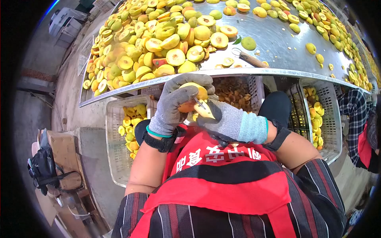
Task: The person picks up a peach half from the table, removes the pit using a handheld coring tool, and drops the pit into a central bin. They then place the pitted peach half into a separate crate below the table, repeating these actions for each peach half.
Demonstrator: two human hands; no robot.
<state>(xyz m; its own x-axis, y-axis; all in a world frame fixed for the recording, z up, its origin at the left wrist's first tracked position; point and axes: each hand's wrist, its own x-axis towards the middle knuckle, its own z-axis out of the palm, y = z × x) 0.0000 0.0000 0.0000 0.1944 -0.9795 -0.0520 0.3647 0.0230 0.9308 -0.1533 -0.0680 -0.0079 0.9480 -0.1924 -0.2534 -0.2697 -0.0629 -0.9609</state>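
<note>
Both my hands wear grey knit gloves and meet in front of my red apron, just below the table edge. In my left hand [170,104] is a yellow peach [201,92], with the fingers wrapped around it. My right hand [227,122] is closed around a pitting knife [206,110] with a pale wooden handle. Its metal end points at the peach; the tip is partly hidden by my left thumb. On the table above lies another tool, a loop-ended pitter [251,59] with a wooden handle.
A metal table [274,37] carries a big heap of halved peaches [158,43], with more at the far right. Below stand white crates with peach pieces [133,123] at left and right [333,119], and a crate of brownish scraps [234,93] between. Another person's plaid sleeve [353,113] is at right.
</note>
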